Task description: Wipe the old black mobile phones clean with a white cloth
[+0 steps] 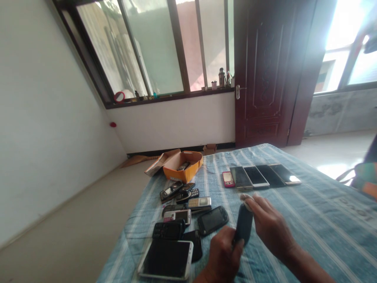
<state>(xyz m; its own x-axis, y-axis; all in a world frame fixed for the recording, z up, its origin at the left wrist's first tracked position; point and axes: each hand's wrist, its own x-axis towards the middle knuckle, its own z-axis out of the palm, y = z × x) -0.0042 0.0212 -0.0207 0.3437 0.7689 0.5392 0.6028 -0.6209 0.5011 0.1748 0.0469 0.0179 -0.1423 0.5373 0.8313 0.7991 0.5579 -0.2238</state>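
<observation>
Around phone (245, 226), curled left grip (224, 251).

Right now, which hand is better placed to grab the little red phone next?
Probably the right hand: at the top end of the dark phone, it's nearer the red phone, though pinching something pale. The left hand grips lower down.

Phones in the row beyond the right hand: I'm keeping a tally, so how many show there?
5, left to right: pink phone, grey phone, white phone, black phone, then a pale-edged dark phone at the right end. Any stacked underneath could be hidden.
</observation>
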